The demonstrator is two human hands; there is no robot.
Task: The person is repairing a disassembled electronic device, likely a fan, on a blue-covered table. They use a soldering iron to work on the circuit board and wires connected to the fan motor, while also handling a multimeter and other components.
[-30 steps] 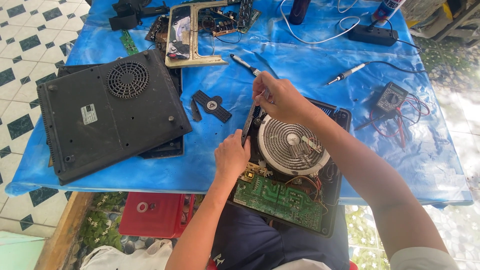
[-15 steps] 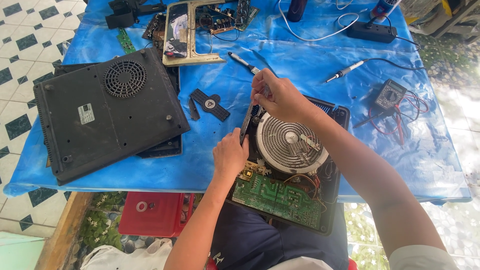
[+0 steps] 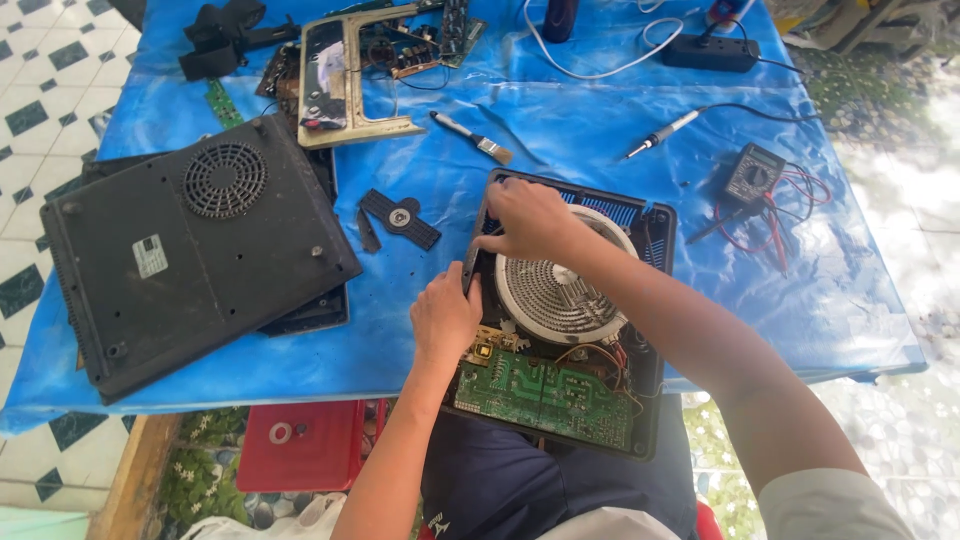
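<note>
Gripping one opened cooker [image 3: 560,330], two hands [image 3: 445,318]

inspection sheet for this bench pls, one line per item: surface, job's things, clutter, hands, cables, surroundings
Surface: blue plastic sheet over the table, wrinkled.
Job's things: opened induction cooker at the near edge, round coil and green circuit board exposed.
Clutter: black back cover lying to the left, fan blade piece, small brush, soldering iron, multimeter, dismantled frame with boards.
Hands: left hand on the cooker's left edge; right hand at its upper left rim, what it grips is hidden.
Cables: white cable, power strip, red and black meter leads.
Surroundings: tiled floor, red box under the table.
</note>
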